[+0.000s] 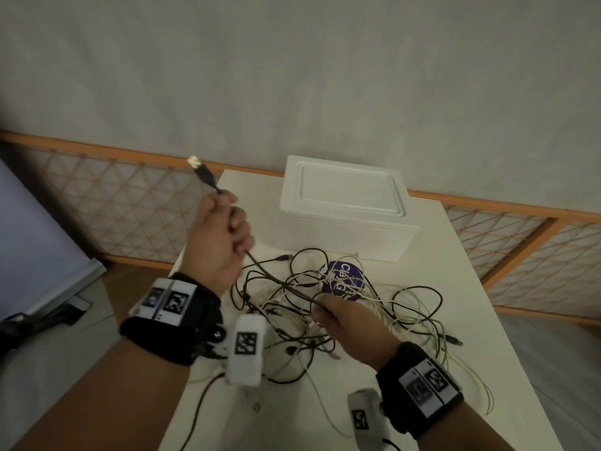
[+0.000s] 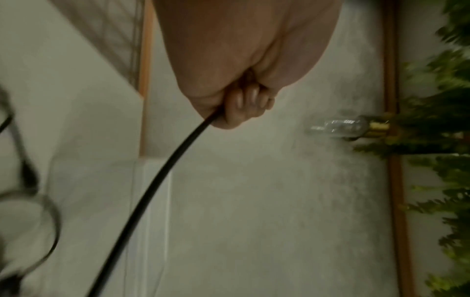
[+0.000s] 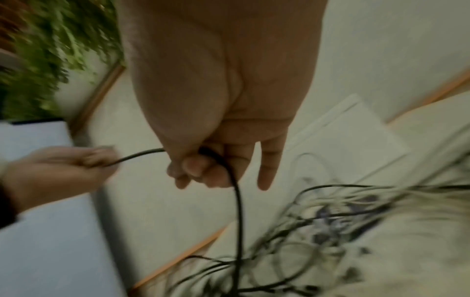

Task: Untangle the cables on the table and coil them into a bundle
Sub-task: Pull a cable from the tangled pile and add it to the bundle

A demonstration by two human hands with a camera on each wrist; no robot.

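Observation:
A tangle of black and white cables (image 1: 328, 307) lies on the white table (image 1: 422, 255). My left hand (image 1: 224, 236) is raised over the table's left edge and grips a thick black cable (image 1: 276, 281) in its fist, with the cable's USB plug (image 1: 201, 172) sticking up past the thumb. In the left wrist view the black cable (image 2: 157, 180) leaves the fist of the left hand (image 2: 244, 104) downward. My right hand (image 1: 338, 317) grips the same cable lower down, over the tangle. The right wrist view shows the right hand (image 3: 203, 166) curled on the black cable (image 3: 237, 211), its little finger straight.
A white foam box (image 1: 344, 206) stands at the back of the table. A purple round lid (image 1: 344, 278) lies under the tangle. Loose cable ends trail toward the right edge (image 1: 455, 341) and front. An orange lattice fence (image 1: 113, 196) runs behind.

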